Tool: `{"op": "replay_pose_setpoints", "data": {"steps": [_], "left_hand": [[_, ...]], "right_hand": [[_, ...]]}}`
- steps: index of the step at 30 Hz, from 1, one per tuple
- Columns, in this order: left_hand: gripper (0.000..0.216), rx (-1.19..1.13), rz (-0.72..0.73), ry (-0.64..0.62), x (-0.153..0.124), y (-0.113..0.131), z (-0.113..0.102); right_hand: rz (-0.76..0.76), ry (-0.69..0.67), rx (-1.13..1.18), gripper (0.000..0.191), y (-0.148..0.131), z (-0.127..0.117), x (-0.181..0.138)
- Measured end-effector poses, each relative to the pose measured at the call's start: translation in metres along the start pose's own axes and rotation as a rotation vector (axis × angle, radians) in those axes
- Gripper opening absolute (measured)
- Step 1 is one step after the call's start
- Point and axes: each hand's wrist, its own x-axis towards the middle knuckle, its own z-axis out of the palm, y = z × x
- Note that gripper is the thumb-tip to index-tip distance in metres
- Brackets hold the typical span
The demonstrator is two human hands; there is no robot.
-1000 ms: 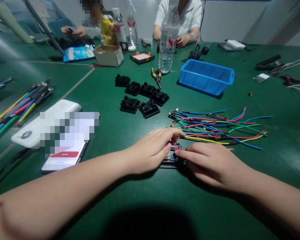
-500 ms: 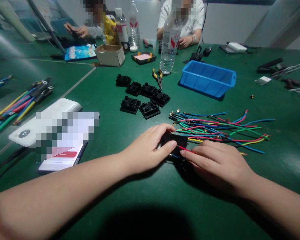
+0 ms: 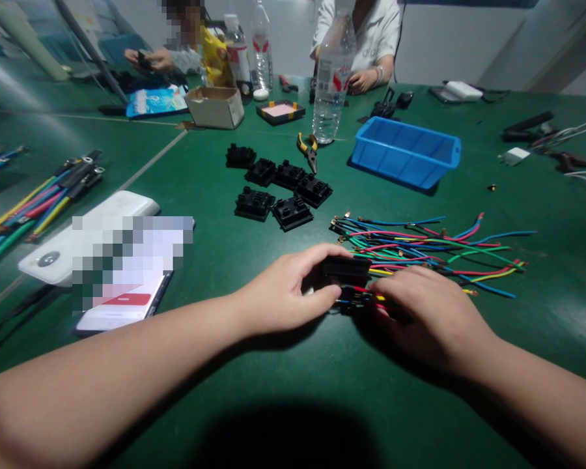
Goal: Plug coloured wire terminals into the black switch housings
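Observation:
My left hand (image 3: 303,283) is closed around the left side of a black plastic housing (image 3: 346,270), its thumb pressing on the near face. Short coloured wires come out of the right side of that housing, among them a red wire (image 3: 360,288) and a yellow wire (image 3: 381,298). My right hand (image 3: 424,312) is curled at these wires, with its fingertips closed around them; the lower fingers are in shadow. Behind my right hand lies a spread of loose coloured wires (image 3: 449,244) with metal terminals. Several similar black housings (image 3: 293,212) sit farther back to the left.
Pliers (image 3: 311,156), a water bottle (image 3: 329,91) and a blue bin (image 3: 405,156) stand beyond the housings. At left are a phone (image 3: 131,280), a white power bank (image 3: 92,234) and bundled wires (image 3: 53,195). Two other people sit across the green table (image 3: 273,404).
The black housing has tipped in my left hand, showing more of its wired side. My right hand has shifted slightly, fingers more curled, and a yellow wire now shows beside the red one.

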Motion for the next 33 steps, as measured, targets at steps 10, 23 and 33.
{"op": "replay_pose_setpoints", "data": {"steps": [10,23,33], "left_hand": [[0.038,-0.040,-0.010,0.013,-0.0002,0.0011,0.0014],[0.041,0.303,0.189,-0.035,-0.0040,0.0003,0.0035],[0.054,0.374,0.228,-0.098,-0.0045,0.0018,0.0053]], "right_hand": [[0.022,0.008,0.050,0.012,-0.0034,-0.0073,0.0049],[0.127,-0.062,0.207,0.027,-0.0067,-0.0099,0.0059],[0.108,-0.079,0.215,0.031,-0.0078,-0.0097,0.0060]]}}
